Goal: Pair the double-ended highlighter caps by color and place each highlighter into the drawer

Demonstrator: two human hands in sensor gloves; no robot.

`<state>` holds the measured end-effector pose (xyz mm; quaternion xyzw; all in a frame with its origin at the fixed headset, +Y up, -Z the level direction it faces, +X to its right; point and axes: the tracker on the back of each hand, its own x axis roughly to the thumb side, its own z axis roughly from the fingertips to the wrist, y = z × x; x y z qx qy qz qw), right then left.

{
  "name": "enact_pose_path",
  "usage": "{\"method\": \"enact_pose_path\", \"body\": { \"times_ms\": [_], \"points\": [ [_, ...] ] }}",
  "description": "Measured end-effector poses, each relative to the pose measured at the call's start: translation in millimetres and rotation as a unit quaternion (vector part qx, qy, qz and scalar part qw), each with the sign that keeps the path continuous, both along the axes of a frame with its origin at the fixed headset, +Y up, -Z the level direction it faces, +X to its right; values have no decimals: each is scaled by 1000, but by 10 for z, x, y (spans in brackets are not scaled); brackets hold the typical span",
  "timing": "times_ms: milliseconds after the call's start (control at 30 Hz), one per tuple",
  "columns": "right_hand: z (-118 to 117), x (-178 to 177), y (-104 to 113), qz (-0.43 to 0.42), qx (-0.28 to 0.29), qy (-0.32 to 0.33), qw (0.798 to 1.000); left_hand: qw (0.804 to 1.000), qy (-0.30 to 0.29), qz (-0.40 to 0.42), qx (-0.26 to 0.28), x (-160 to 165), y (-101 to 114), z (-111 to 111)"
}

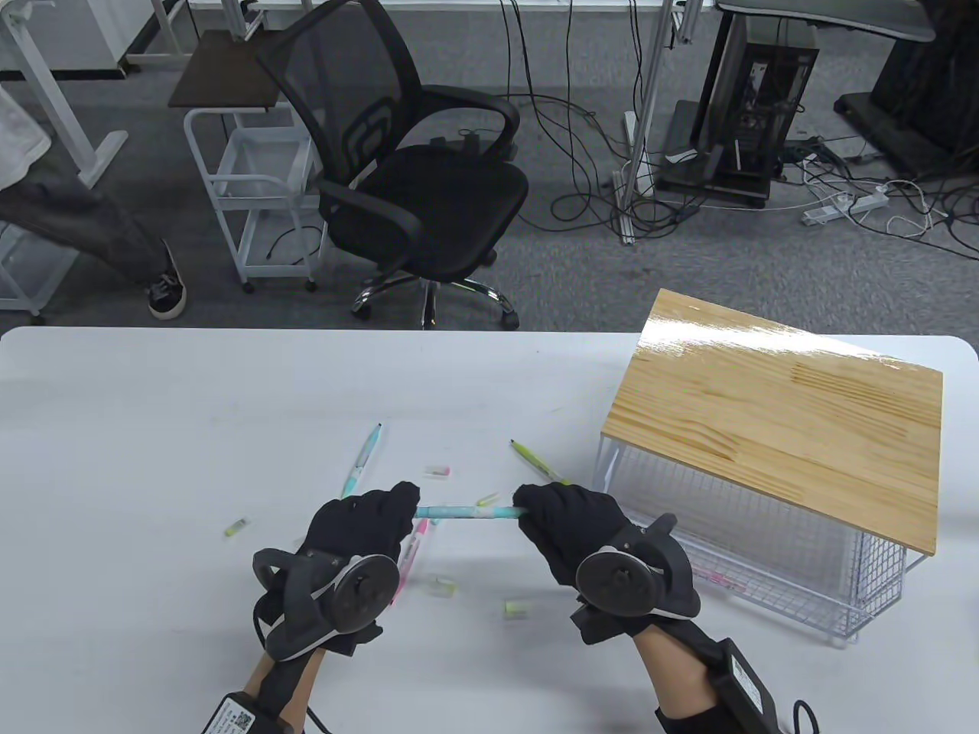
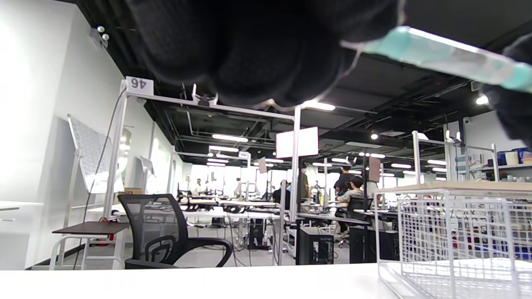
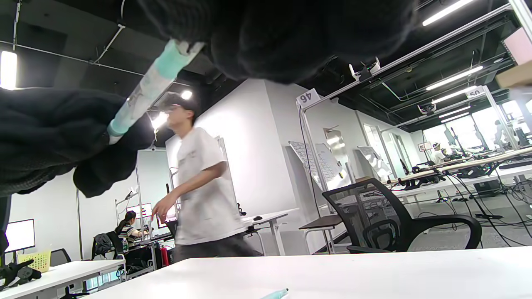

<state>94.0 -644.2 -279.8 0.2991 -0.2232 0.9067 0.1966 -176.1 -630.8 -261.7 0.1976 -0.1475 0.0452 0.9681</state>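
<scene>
Hands meet over the middle of the white table (image 1: 153, 428): your left hand (image 1: 359, 527) pinches one end of a teal highlighter (image 1: 466, 511) and your right hand (image 1: 570, 527) grips the other end, fingers curled round it. The pen lies level between your two gloves, lifted clear of the tabletop, as both wrist views show it against the ceiling. Whether either end wears a cap is hidden inside your fingers.

Just beyond your left hand a second teal highlighter (image 1: 363, 461) lies on the table, slanting away from you. A pink highlighter (image 1: 409, 554) lies partly under your left hand. A yellow-green highlighter (image 1: 535, 461) rests near your right hand, pointing up and left.

Loose caps are scattered around you: a pale pink cap (image 1: 437, 470) beyond the held pen, a yellow-green cap (image 1: 236, 526) well to your left, a pale cap (image 1: 441, 587) and another green cap (image 1: 518, 608) on the near side between your wrists.

To your right stands the wire drawer unit (image 1: 765, 566) with its wooden top (image 1: 780, 424); a pink pen (image 1: 719, 579) already lies inside the mesh.

Beyond the table sits a black office chair (image 1: 413, 176), and a person's shoe (image 1: 167, 290) shows at the left on the carpet.
</scene>
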Motion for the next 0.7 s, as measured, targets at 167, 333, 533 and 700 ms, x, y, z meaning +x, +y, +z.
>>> {"method": "enact_pose_path", "body": {
  "times_ms": [167,333,533,700],
  "points": [
    [30,-10,19,14,21,-9,1000,1000,-2,2,-2,15,4,4],
    [42,-17,22,38,25,-14,999,1000,-6,-1,-14,17,-28,-28],
    [93,-114,36,137,40,-49,989,999,1,-2,-35,-10,-44,-58],
    [188,-275,6,251,93,-118,956,999,9,-17,-45,9,-75,-76]
  ]
}}
